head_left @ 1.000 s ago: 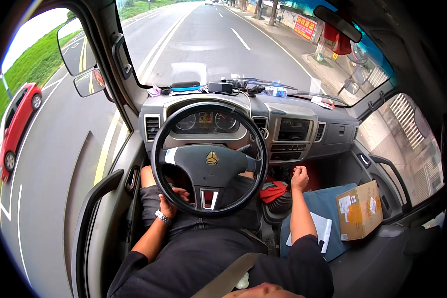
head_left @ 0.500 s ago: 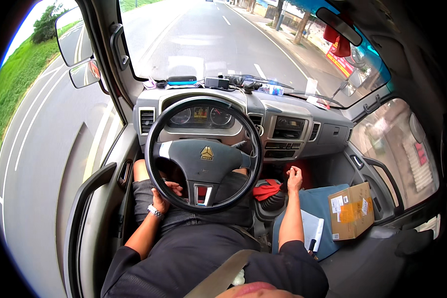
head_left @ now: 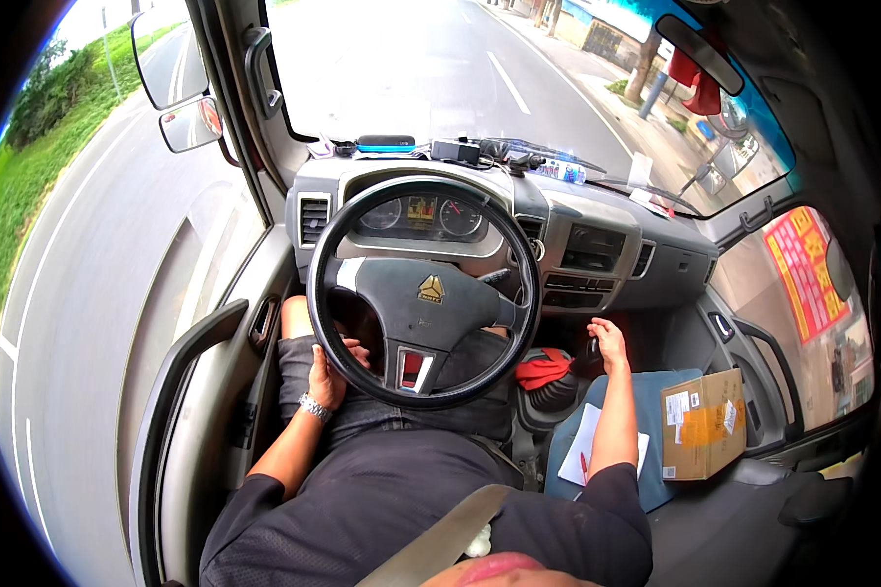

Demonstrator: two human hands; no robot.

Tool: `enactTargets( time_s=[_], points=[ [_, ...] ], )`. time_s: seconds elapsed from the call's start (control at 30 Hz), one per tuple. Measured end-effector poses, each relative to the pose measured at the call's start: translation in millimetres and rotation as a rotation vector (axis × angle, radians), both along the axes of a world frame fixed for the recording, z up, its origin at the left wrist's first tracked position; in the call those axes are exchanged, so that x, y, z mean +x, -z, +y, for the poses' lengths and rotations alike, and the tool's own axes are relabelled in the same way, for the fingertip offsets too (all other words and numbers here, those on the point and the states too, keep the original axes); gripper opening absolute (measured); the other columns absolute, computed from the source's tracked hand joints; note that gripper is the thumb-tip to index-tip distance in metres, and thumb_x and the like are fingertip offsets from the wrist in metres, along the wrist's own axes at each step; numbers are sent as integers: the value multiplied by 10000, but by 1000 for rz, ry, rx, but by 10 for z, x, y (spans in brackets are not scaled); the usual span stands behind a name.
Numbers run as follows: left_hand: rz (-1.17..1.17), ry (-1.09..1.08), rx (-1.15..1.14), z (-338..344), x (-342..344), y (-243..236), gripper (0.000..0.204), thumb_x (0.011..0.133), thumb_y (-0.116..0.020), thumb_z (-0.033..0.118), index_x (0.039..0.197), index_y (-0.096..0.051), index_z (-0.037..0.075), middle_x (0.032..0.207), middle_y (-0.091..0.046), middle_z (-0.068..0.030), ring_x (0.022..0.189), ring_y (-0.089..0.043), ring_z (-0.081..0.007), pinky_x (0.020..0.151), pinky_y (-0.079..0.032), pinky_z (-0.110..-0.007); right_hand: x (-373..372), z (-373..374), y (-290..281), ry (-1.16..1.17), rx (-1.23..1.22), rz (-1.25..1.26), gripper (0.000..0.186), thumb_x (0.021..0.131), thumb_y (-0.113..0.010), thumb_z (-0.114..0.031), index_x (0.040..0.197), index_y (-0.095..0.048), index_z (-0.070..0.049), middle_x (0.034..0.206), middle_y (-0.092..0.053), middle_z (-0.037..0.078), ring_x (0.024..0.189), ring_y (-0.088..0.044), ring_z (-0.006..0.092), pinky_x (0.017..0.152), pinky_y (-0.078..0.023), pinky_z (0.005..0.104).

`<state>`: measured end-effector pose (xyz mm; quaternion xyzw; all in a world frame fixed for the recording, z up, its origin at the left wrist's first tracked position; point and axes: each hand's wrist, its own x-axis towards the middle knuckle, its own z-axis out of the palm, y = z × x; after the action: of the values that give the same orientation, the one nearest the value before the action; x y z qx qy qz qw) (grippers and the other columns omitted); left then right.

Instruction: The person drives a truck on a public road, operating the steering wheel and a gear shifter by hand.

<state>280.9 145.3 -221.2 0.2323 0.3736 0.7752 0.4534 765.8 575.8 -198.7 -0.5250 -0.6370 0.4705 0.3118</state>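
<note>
Dashboard top (head_left: 597, 210), grey, under the windscreen: a flat black-and-blue device (head_left: 386, 144), a small black box (head_left: 454, 150) with cables beside it, papers (head_left: 646, 186) toward the right end. Passenger seat (head_left: 656, 391), blue cover: a cardboard box (head_left: 703, 425), a white sheet (head_left: 585, 445) with a red pen

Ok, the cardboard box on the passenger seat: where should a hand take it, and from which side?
Take the cardboard box by its two opposite side walls, coming from above on the driver's side. It lies flat on the blue seat with its broad labelled top up, and the door side is hemmed in. The right hand is nearest; the left hand grips the steering wheel.
</note>
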Motion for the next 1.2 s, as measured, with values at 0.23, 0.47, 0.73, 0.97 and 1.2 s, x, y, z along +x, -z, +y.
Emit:
enactTargets(
  time_s=[0.23, 0.47, 0.73, 0.97, 1.2],
  points=[
    [-432, -8, 88, 128, 179, -551, 682, 1041, -440, 664, 1264, -630, 48, 1080, -735, -137, 957, -703, -291, 924, -559, -451, -206, 251, 157, 88, -12, -58, 386, 1040, -614, -351, 1254, -682, -37, 1008, -771, 95, 880, -717, 188, 752, -548, 349],
    [-482, -17, 137, 175, 94, -657, 587, 1050, -492, 609, 1241, -612, 67, 926, -628, -45, 757, -570, -202, 743, -493, -380, -196, 74, 226, 133, -2, -41, 356, 1045, -607, -326, 1209, -710, -28, 873, -770, 99, 762, -716, 177, 687, -552, 325],
    [-433, -16, 148, 320, -67, -831, 573, 1067, -464, 592, 1255, -587, 64, 877, -593, -38, 673, -543, -188, 658, -460, -362, -167, 162, 63, 150, 46, -42, 353, 1040, -613, -312, 1204, -713, -16, 763, -740, 90, 670, -668, 156, 649, -528, 305],
    [-423, -70, 72, 333, 57, -905, 525, 1072, -451, 581, 1207, -564, 86, 859, -576, -30, 613, -511, -165, 589, -435, -331, -144, 81, 131, 166, 49, -16, 354, 1049, -602, -289, 1185, -713, 19, 688, -707, 85, 628, -686, 167, 601, -520, 315],
    [-375, 60, 34, 343, -78, -859, 625, 1025, -494, 653, 1230, -632, 79, 871, -625, -46, 656, -563, -206, 647, -465, -370, -114, 98, 222, 208, 100, -39, 338, 1044, -608, -288, 1180, -723, -2, 709, -721, 82, 638, -684, 160, 618, -526, 317]
  ],
)
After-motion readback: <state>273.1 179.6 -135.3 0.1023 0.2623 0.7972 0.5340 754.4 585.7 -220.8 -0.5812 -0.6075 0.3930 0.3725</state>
